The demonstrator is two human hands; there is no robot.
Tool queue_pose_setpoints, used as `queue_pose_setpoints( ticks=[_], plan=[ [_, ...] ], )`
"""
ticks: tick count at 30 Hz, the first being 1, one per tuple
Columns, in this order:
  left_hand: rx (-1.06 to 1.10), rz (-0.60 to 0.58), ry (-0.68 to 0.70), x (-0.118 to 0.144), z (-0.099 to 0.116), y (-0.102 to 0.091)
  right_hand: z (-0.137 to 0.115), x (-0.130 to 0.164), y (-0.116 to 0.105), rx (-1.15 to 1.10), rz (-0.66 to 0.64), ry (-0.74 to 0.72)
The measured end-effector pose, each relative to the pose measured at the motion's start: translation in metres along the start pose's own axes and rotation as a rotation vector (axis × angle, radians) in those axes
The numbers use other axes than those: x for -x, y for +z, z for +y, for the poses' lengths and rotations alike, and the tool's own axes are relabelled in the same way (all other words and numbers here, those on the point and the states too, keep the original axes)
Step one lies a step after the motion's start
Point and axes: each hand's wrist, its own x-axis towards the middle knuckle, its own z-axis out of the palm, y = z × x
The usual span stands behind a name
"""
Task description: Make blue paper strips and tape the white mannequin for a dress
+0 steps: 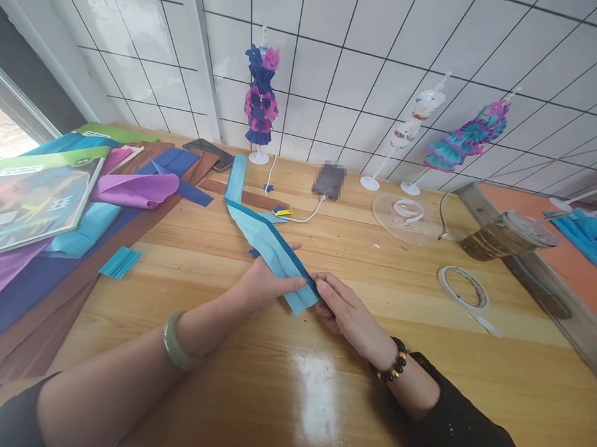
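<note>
At the dial's centre, taken as the two hands, a light blue strip point(260, 236) with a darker blue edge slants toward eleven o'clock, bends, and ends just beside the foot of a blue-and-pink dressed figure point(260, 108). The left hand point(267, 277) is clamped on its near part, thumb on top; the right hand point(341, 307) pinches the darker edge by the near end.

Open wood on the tabletop point(249, 394) runs from four to seven o'clock. Toward nine there is room up to a small teal piece point(119, 263); past it, a brown sheet's point(47, 330) slanting edge bounds the space. Rightward, wood reaches a tape roll point(483, 296) at three, its loose end outward, then the grey border point(545, 290) beyond. At two sit a clear disc point(384, 211) and a cup point(498, 239). Tiled wall point(316, 71) closes off twelve.
</note>
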Motion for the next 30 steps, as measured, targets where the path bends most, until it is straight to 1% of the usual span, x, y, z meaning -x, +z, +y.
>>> queue_pose_setpoints(
  ticks=[20,25,30],
  plan=[
    [-0.013,-0.002,0.000,0.0017,-0.0007,-0.0004,-0.0022,0.0003,0.0012,0.017,0.007,0.014],
    [-0.054,0.015,0.012,0.0016,0.0000,-0.0001,-0.0022,-0.0001,0.0022,0.021,0.012,0.013],
    [-0.035,0.042,0.020,0.0031,0.0044,0.0019,-0.0017,0.0001,0.0023,0.027,0.029,0.020]
  ],
)
